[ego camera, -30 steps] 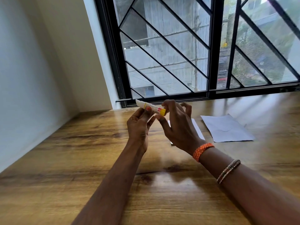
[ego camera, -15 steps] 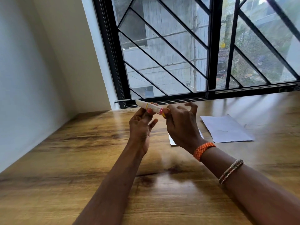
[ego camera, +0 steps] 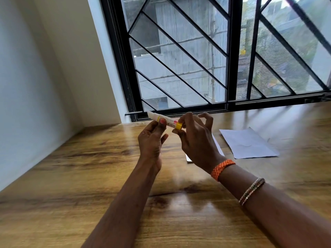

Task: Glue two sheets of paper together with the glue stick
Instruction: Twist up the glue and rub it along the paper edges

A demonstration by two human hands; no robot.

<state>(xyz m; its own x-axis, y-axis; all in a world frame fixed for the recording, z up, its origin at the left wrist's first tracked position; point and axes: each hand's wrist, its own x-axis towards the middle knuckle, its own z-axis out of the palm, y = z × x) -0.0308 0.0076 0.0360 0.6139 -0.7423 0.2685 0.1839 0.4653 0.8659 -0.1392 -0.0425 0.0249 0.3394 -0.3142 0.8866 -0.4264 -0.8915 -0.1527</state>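
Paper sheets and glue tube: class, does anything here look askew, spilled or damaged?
Nothing stands out. Both hands hold the glue tube above the wooden table: left hand on its body, right hand at the yellow cap. One paper sheet lies flat; another is mostly hidden behind the right hand.

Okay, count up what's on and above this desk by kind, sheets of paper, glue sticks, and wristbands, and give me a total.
Sheets of paper: 2, one sheet in the open, another sheet mostly behind the right hand.
Glue sticks: 1, glue stick, held in both hands.
Wristbands: 2, orange band, beaded bangle.
Total: 5
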